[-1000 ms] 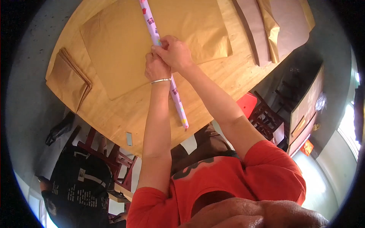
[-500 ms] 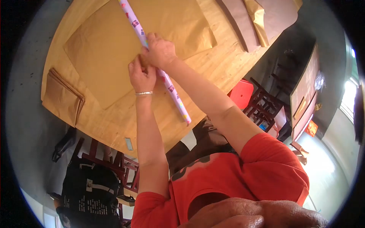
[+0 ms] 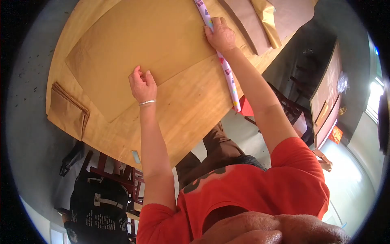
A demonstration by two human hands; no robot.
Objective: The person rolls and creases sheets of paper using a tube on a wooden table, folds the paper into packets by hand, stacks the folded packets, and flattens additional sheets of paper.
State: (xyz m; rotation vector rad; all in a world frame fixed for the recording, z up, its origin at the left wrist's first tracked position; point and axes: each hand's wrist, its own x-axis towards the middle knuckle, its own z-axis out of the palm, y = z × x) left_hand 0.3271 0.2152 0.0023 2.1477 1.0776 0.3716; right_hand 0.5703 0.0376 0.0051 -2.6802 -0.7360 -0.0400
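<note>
A large sheet of gold-brown paper (image 3: 134,44) lies flat on the wooden table (image 3: 183,110). My right hand (image 3: 222,37) is wrapped round a long, thin roll (image 3: 228,73) in white-lilac paper with coloured prints. The roll lies aslant at the sheet's right side; its near end sticks out past the table edge, and its far end leaves the view. My left hand (image 3: 143,86), with a bracelet at the wrist, is over the sheet's near part. Its fingers are loosely bent and apart, with nothing in them.
Folded brown paper (image 3: 67,110) lies at the table's left edge. More sheets (image 3: 252,24), with a gold strip (image 3: 267,20), lie at the far right. A small grey piece (image 3: 136,157) sits near the front edge. A chair with a black garment (image 3: 97,199) stands at lower left.
My right hand has moved right with the roll, from the middle of the sheet to its right side. My left hand has come off the roll and moved slightly left and nearer.
</note>
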